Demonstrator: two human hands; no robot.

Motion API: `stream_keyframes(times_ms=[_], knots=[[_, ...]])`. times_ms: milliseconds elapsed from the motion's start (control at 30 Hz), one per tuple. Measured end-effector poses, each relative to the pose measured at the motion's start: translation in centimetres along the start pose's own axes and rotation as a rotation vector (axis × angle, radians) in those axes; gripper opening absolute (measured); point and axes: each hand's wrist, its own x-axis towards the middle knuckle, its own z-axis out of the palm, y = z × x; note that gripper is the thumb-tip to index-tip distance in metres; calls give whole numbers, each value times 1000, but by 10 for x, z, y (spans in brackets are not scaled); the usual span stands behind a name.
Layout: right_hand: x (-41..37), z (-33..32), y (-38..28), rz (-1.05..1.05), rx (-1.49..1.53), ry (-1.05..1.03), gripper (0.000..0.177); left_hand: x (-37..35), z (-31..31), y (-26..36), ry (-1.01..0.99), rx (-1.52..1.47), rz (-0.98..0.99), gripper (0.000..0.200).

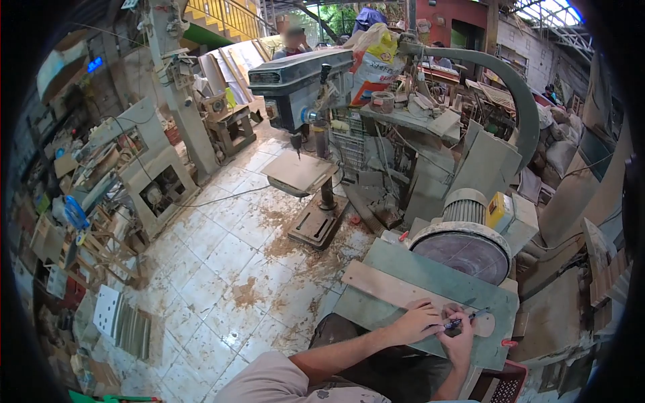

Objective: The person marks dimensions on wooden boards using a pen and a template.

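Note:
A long, flat wooden board [383,284] with a rounded right end lies on the green table of a disc sander. My left hand [418,321] rests on this board, fingers stretched out toward the right. Beside it, my right hand [459,336] is closed around a dark, slim pen [452,324] above the board's right part. The two hands nearly meet, and their fingers partly hide the pen. A small dark mark or object shows just past my right fingertips; I cannot make out which.
The sanding disc [463,252] stands directly behind the board, its motor [465,207] behind that. A drill press [299,87] with a wood-topped table [299,173] stands ahead. Sawdust [248,293] covers parts of the tiled floor. A red crate [504,381] sits below right. Another person [293,43] is in the background.

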Motion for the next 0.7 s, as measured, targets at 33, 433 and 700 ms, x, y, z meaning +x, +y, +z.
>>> stream_keyframes(times_ms=[33,433,700], knots=[[-1,-1,-1,-17,-68,-11,42,0,0,0,-12,-23,-10,18],[-1,3,0,55,206,12,43,1,-1,4,19,-62,-45,21],[-2,1,-7,24,181,0,47,1,-4,6,-4,-79,-57,27]])
